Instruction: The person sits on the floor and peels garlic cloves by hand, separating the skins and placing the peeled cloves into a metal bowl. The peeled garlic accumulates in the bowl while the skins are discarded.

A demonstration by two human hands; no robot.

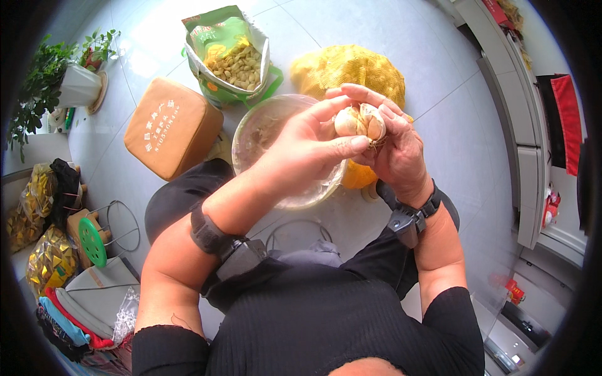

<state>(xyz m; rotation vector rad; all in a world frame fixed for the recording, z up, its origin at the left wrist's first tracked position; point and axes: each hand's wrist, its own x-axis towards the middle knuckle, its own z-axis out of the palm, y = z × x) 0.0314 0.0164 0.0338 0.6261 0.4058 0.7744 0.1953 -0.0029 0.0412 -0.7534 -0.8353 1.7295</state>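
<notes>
Both hands hold a garlic bulb (361,121), its papery skin partly opened and its cloves parting at the middle. My left hand (310,141) grips it from the left, the thumb pressed along its lower edge. From the right, my right hand (395,141) cups the bulb, with fingers curled over its far side. Below the hands stands a round, translucent plastic tub (254,127) with loose pale skins inside; my left forearm and hand hide part of it. A yellow mesh sack (348,70), bulging with contents, lies just beyond the hands.
A green and white bag (211,35) of loose garlic cloves (240,66) stands open at the far side. Left of the tub is a tan padded stool (164,127) bearing writing. A potted plant (80,84) sits far left; white cabinets (508,103) line the right.
</notes>
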